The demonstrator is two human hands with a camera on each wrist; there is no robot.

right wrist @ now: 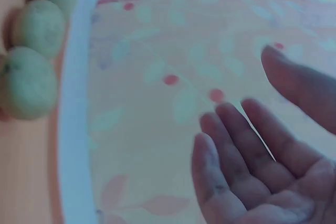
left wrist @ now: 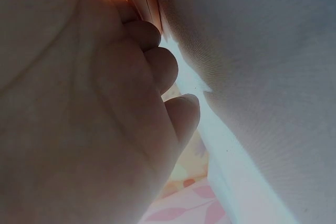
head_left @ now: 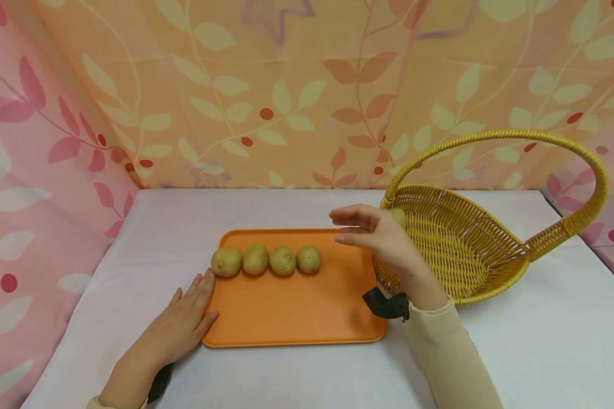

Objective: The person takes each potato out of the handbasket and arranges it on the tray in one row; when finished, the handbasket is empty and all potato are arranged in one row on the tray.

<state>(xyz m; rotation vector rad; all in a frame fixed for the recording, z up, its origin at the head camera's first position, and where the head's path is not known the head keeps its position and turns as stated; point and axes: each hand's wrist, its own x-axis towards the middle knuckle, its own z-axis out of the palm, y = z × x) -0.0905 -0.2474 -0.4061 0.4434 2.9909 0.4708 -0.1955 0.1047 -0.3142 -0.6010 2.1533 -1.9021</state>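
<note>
Four would be too exact, so several potatoes (head_left: 282, 261) sit in a row, side by side, along the far left part of an orange tray (head_left: 291, 318). My left hand (head_left: 181, 318) rests at the tray's left edge, its fingers extended against the rim; the left wrist view shows the fingertips by the tray's side. Raised over the tray's right end, near the basket, is my right hand (head_left: 384, 236). Its fingers are relaxed, and the right wrist view shows a bare palm. Another potato (head_left: 399, 217) shows partly behind that hand, in the yellow wicker basket (head_left: 450, 250).
The basket stands at the right with its tall arched handle (head_left: 511, 135) raised, its left side close to the tray. A white cloth (head_left: 297, 378) covers the table. Flower-printed fabric (head_left: 266, 113) hangs behind and at both sides.
</note>
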